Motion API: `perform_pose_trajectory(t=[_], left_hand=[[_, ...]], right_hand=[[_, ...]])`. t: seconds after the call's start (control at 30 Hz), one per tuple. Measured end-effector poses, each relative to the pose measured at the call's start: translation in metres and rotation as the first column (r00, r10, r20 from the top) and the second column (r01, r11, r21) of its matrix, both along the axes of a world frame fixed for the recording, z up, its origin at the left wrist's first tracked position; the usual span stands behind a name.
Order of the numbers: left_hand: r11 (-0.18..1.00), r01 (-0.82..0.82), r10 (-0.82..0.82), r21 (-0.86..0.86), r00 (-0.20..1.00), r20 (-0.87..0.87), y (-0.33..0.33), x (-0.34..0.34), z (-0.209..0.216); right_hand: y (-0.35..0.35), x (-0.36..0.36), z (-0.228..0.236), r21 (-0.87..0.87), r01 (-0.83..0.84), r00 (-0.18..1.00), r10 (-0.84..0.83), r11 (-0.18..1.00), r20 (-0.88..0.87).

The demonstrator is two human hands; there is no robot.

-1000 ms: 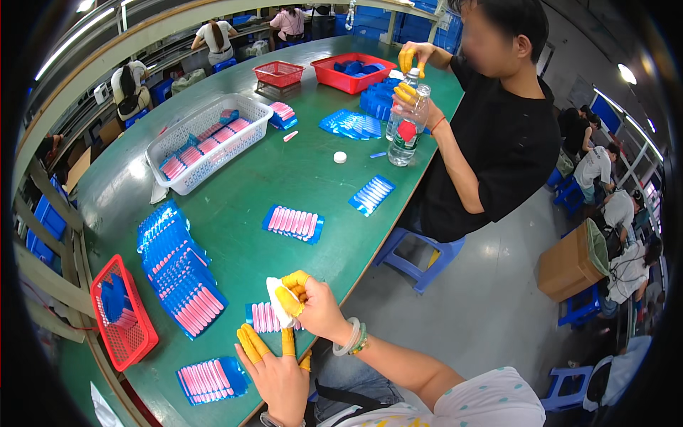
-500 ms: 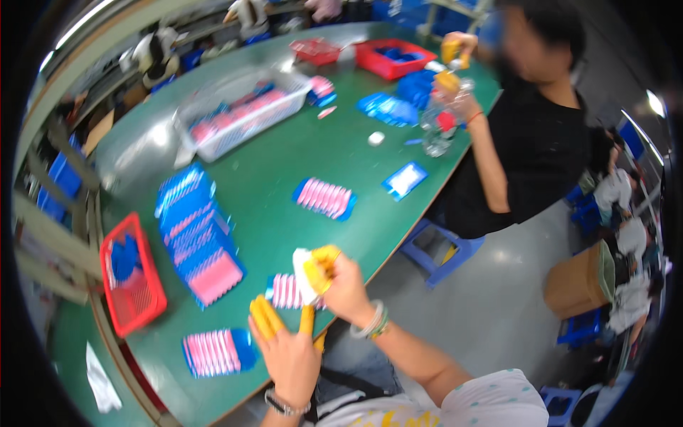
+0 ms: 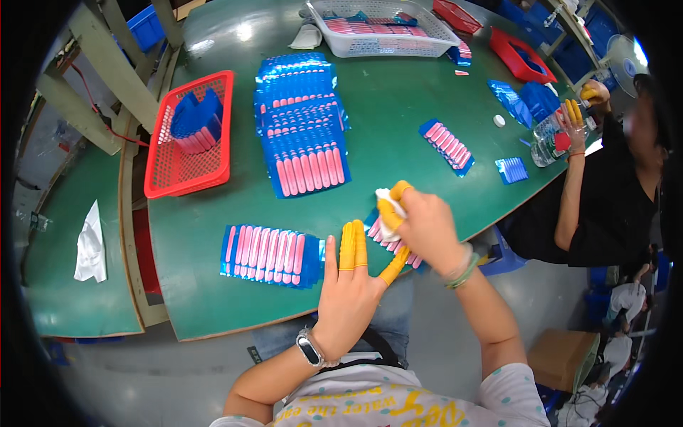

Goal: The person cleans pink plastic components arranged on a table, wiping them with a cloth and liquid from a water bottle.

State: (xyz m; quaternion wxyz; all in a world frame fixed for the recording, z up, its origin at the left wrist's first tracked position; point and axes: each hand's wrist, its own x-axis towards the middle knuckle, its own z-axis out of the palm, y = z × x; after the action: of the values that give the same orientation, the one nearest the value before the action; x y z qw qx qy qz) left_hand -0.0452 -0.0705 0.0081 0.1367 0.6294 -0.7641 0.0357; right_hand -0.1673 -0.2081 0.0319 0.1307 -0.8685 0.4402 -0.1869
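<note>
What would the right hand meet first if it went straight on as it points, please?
Past the pack beneath it, the right hand would probably meet the right edge of the overlapping packs; its height is unclear, so it might pass over them.

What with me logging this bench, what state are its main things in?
White crumpled cloth: pinched in right hand, over pink-and-blue strips
Left hand: spread open
Near red perforated plastic basket: partly filled
White perforated plastic basket: loaded, uncovered
Long blue-and-pink strip stack: overlapped, fanned out
Small round white cap: loose on green table
</note>
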Motion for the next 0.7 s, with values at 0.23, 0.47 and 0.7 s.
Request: perform_pose_trajectory(t=[0.23, 0.47, 0.7], left_hand=[[0.999, -0.016, 0.017, -0.036, 1.0, 0.01, 0.004, -0.001, -0.004], [1.0, -0.01, 0.01, -0.024, 1.0, -0.004, 0.003, -0.003, -0.005], [0.999, 0.027, -0.028, -0.022, 0.998, -0.057, 0.001, 0.0, -0.012]], right_hand=[[-0.008, 0.001, -0.002, -0.044, -0.089, 0.991, 0.083, 0.995, -0.109], [-0.02, -0.011, -0.002, -0.079, -0.122, 0.986, 0.111, 0.989, -0.122], [0.006, -0.007, -0.008, -0.212, -0.209, 0.973, 0.182, 0.955, -0.141]])
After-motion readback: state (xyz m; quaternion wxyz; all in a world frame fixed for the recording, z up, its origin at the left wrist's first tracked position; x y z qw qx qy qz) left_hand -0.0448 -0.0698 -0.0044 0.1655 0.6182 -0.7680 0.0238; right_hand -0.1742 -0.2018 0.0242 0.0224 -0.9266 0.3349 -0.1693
